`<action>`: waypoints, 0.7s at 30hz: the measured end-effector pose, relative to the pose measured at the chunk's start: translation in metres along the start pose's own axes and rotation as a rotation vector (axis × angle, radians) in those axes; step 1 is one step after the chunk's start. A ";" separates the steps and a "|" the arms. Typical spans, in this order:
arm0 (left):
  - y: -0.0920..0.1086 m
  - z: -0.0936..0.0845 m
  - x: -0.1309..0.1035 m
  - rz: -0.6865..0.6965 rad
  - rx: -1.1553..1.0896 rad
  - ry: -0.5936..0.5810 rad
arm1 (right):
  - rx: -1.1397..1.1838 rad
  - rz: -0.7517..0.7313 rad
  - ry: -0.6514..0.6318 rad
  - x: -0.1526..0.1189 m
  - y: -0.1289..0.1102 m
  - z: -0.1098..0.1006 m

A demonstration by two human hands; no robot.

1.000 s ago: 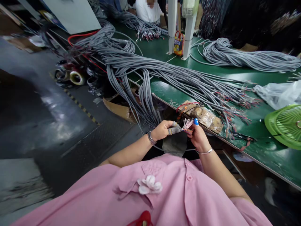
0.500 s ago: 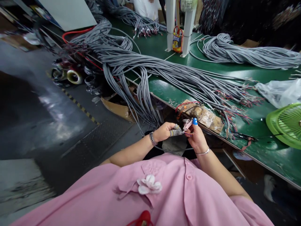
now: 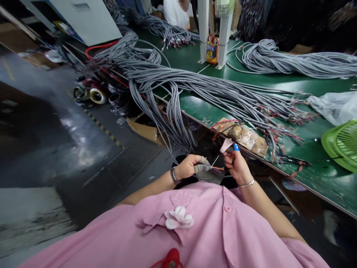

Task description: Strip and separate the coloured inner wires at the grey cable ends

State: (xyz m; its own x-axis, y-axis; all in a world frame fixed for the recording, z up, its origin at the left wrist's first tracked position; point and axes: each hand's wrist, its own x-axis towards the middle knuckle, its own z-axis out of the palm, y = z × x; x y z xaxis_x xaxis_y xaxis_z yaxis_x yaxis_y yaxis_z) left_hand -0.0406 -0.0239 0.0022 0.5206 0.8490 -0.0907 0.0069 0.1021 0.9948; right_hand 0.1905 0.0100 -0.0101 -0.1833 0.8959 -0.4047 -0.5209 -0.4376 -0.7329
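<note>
My left hand (image 3: 187, 167), with grey finger covers on some fingertips, pinches the end of a grey cable. Thin coloured wires (image 3: 217, 169) fan out from that end toward the right, and one pale strand sticks up. My right hand (image 3: 237, 167), a blue cover on one fingertip, is closed around a small pale pink tool (image 3: 227, 145) whose exact kind I cannot make out. A gap separates the tool from the wires. Just beyond my right hand, a taped cardboard piece (image 3: 251, 141) lies at the edge of the green table (image 3: 195, 102).
A long bundle of grey cables (image 3: 200, 82) crosses the table and hangs over its edge. More coiled cable (image 3: 279, 61) lies behind. At right are a green fan (image 3: 341, 145) and a plastic bag (image 3: 334, 106). A person in white (image 3: 177, 15) is across the table.
My hands have moved apart: the left went slightly left and down with the cable, the right slightly right. The pink tool has come away from the wires, which now spread freely.
</note>
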 end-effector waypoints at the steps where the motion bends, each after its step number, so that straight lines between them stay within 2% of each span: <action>1: -0.002 -0.001 -0.001 0.005 0.037 0.015 | -0.011 -0.009 -0.002 0.000 0.000 0.000; 4: -0.005 -0.004 -0.002 0.029 0.219 0.012 | -0.068 -0.055 -0.001 -0.002 0.001 -0.003; 8: 0.001 -0.010 0.005 0.156 0.472 0.024 | -0.286 -0.194 0.066 -0.013 0.002 -0.010; 11: 0.012 -0.020 0.020 0.200 0.496 0.158 | -0.546 -0.458 0.161 -0.025 -0.009 -0.023; 14: 0.030 -0.034 0.045 0.271 0.530 0.282 | -0.823 -0.760 0.226 -0.032 -0.035 -0.041; 16: 0.045 -0.044 0.068 0.346 0.616 0.313 | -0.923 -0.873 0.260 -0.030 -0.054 -0.050; 19: 0.067 -0.055 0.109 0.467 0.898 0.263 | -0.977 -0.879 0.221 -0.023 -0.074 -0.054; 21: 0.077 -0.059 0.139 0.495 1.104 0.220 | -1.016 -0.869 0.165 -0.019 -0.080 -0.052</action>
State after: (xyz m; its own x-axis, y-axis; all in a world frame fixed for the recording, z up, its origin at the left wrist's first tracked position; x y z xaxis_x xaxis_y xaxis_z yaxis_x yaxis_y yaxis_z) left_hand -0.0181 0.1323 0.0634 0.5183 0.7516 0.4080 0.6240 -0.6586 0.4206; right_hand 0.2786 0.0242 0.0280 0.0268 0.9218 0.3866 0.4409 0.3362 -0.8322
